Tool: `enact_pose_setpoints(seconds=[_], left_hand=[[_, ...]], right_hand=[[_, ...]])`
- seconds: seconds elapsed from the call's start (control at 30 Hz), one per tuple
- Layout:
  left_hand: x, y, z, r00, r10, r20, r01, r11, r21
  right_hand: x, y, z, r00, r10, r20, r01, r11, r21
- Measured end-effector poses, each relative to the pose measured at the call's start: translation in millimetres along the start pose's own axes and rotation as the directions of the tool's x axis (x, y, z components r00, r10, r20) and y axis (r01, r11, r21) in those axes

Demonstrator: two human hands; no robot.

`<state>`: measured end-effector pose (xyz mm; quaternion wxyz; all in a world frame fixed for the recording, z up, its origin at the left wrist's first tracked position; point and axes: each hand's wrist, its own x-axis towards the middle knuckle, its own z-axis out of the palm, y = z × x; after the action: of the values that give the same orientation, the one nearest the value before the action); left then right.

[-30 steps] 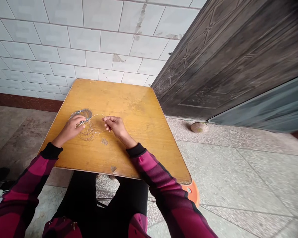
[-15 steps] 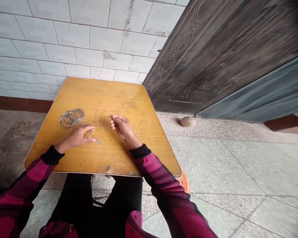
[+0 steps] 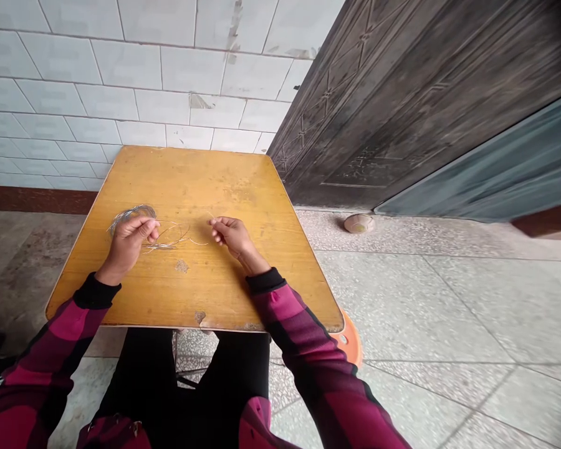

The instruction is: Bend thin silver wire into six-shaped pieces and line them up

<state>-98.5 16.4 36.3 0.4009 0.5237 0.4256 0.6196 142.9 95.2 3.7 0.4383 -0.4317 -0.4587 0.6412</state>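
Observation:
On the left half of the wooden table, my left hand (image 3: pixel 133 240) is closed in a pinch, with a thin wire (image 3: pixel 171 226) running from its fingertips toward the right. Part of a coil of silvery wire (image 3: pixel 135 212) shows behind that hand, which hides the rest. Between the hands lie thin copper-coloured loops (image 3: pixel 186 234) and a small bunch of straight silvery wire pieces (image 3: pixel 161 247). My right hand (image 3: pixel 231 236) is also pinched shut, and a fine wire end sticks up past its fingertips. Both hands are just above the tabletop.
The yellow-brown table (image 3: pixel 191 181) stands against a white tiled wall (image 3: pixel 191 68). A dark carved door (image 3: pixel 355 125) rises to the right, with a round ball-like object (image 3: pixel 359 223) on the floor by it. An orange stool (image 3: pixel 350 340) pokes out under the table's right corner.
My left hand has gone from spread fingers to a pinch and moved left and up, over the coil. The straight wire pieces now show on the table. My right hand has barely moved.

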Motion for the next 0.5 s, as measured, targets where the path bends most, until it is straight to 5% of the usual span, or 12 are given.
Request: enact_pose_setpoints(seconds=[0.2,0.33,0.5], left_hand=[[1.5,5.7,-4.7,0.963,-0.269,0.025,0.258,0.889,-0.377],[10.2,7.5,-20.6,0.916,-0.386,-0.104,0.275,0.797,-0.538],[16.0,13.2,-33.4,0.895,-0.422,-0.145,0.252,0.745,-0.618]], right_hand=[[-3.1,8.5,11.7,0.983,0.131,0.13,-0.143,0.986,0.088],[-1.6,8.8,8.4,0.987,0.149,0.067,-0.157,0.979,0.131],[-5.3,7.6,12.3,0.978,0.167,0.124,-0.186,0.968,0.169]])
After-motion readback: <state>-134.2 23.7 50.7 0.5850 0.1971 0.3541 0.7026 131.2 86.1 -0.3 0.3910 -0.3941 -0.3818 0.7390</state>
